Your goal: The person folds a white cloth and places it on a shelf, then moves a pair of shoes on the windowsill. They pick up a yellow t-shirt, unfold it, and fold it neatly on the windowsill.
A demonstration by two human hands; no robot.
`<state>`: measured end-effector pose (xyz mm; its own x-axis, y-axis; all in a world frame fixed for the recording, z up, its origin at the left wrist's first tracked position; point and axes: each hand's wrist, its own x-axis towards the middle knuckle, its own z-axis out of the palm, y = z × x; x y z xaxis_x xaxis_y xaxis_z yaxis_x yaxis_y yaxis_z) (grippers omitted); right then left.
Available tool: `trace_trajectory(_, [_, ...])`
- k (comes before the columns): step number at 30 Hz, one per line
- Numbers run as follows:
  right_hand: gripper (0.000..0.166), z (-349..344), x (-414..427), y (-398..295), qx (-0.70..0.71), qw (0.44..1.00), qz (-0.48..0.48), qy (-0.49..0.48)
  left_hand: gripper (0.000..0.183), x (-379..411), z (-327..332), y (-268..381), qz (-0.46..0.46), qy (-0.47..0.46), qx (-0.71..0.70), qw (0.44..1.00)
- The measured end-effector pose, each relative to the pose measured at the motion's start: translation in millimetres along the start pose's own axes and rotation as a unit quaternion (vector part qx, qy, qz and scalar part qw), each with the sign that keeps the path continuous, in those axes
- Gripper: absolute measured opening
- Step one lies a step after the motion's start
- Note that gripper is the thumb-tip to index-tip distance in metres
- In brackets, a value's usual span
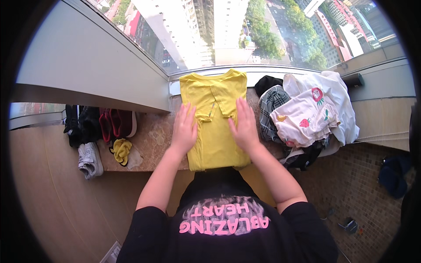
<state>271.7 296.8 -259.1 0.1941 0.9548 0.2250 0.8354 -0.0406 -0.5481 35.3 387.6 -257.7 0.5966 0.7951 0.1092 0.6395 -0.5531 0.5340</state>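
Note:
A yellow T-shirt [217, 144] lies on the stone window ledge before me, its neckline towards the window. Both side panels are folded inward, and the two sleeves meet near the middle of the upper half. Its lower end reaches the ledge's front edge. My left hand [184, 126] rests flat along the shirt's left side, fingers pointing to the window. On the opposite side my right hand [244, 126] lies in the same way, thumb near the sleeve hem. Neither hand grips the cloth.
Right of the shirt is a heap of clothes: a white garment with fruit prints [306, 118], a grey plaid cloth [274, 102] and a black item [268, 83]. White sneakers [90, 161], dark red shoes [118, 121] and a yellow scrunchie [122, 151] stand left on the ledge [153, 134].

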Motion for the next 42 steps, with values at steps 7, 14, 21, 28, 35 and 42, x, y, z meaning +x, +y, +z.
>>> trace_trajectory(7, [0.082, 7, -98, -25, -0.153, 0.978, 0.002, -0.143, 0.077, -130, 22, 37, -0.042, -0.074, 0.121, 0.989])
trace_trajectory(14, [0.059, 2, -105, -27, -0.078, 0.995, -0.011, -0.066, 0.069, -143, 21, 51, -0.054, -0.067, 0.194, 0.977])
trace_trajectory(21, [0.011, -26, -171, -9, 0.112, 0.992, 0.023, 0.054, 0.028, -210, 35, 34, -0.028, 0.062, -0.093, 0.993])
trace_trajectory(28, [0.009, 11, -211, 3, 0.215, 0.918, 0.299, 0.147, 0.038, -208, 60, 21, -0.383, 0.096, -0.533, 0.748])
trace_trajectory(35, [0.038, 46, -230, 27, 0.363, 0.884, 0.289, 0.057, 0.040, -207, 79, 32, -0.352, 0.067, -0.613, 0.704])
trace_trajectory(42, [0.040, 42, -230, 43, 0.436, 0.837, 0.306, -0.126, 0.027, -219, 86, 0, -0.253, -0.010, -0.487, 0.836])
